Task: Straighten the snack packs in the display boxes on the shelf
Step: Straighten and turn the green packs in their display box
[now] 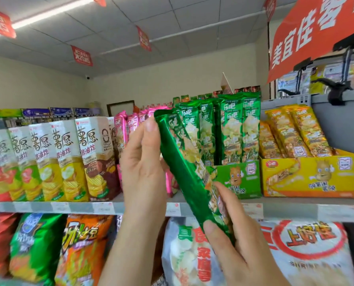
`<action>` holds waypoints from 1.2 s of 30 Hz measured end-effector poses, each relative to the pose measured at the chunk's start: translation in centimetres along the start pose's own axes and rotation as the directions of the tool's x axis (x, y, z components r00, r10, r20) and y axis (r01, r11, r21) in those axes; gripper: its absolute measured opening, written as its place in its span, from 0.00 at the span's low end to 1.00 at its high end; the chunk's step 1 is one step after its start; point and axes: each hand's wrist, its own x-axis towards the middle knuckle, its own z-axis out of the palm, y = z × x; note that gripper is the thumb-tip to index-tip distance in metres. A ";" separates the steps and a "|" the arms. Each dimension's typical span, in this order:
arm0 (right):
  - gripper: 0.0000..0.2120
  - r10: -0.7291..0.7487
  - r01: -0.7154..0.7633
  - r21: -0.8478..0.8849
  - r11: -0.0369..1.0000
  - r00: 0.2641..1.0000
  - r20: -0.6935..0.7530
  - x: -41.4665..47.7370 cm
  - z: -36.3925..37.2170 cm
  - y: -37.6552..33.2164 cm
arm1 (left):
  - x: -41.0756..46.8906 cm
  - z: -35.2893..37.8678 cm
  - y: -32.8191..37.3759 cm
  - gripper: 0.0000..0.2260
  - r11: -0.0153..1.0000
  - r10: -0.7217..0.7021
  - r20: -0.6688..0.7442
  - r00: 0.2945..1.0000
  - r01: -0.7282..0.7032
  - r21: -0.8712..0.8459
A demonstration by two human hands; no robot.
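Note:
I hold a long green snack pack [184, 162] tilted in front of the shelf, its top leaning left. My left hand [143, 162] grips its upper end. My right hand [234, 240] grips its lower end. Behind it stands the green display box [238, 178] with several upright green packs [232, 129]. To its right is a yellow display box [308, 176] whose yellow packs [291, 133] lean to the left. Pink packs [128, 124] stand behind my left hand, partly hidden.
Tall chip cartons [54, 162] fill the shelf's left part. The shelf edge [79, 207] carries price labels. Large snack bags [77, 248] and a white bag [308, 250] sit on the shelf below. A red banner [316, 32] hangs on clamps at upper right.

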 end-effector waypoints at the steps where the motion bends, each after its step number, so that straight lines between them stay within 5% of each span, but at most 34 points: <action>1: 0.28 0.016 -0.016 0.034 0.999 1.000 -0.002 -0.4 0.2 0.1 | -0.2 -0.3 -0.1 0.09 0.999 -0.037 0.004 0.999 0.037 -0.038; 9: 0.20 0.115 -0.101 0.236 0.966 0.992 -0.043 -1.9 2.5 -1.4 | -1.7 -2.5 -1.1 0.12 0.981 -0.151 0.058 0.987 0.157 -0.119; 16: 0.16 0.160 -0.132 0.343 0.930 0.986 -0.053 -2.9 4.5 -2.8 | -4.5 -4.4 -2.3 0.26 0.947 -0.282 0.165 0.945 0.302 -0.111; 24: 0.08 0.300 -0.265 0.292 0.919 0.951 -0.081 -3.5 5.4 -3.4 | -7.8 -6.5 -3.5 0.12 0.921 -0.326 0.249 0.912 0.366 -0.137; 29: 0.23 0.332 -0.298 0.254 0.920 0.938 -0.103 -3.7 5.7 -3.4 | -9.2 -7.5 -4.0 0.11 0.888 -0.385 0.274 0.881 0.434 -0.150; 36: 0.12 0.267 -0.260 0.126 0.957 0.963 -0.042 -4.7 5.3 -3.7 | -9.8 -7.6 -3.1 0.17 0.884 -0.413 0.078 0.908 0.420 -0.207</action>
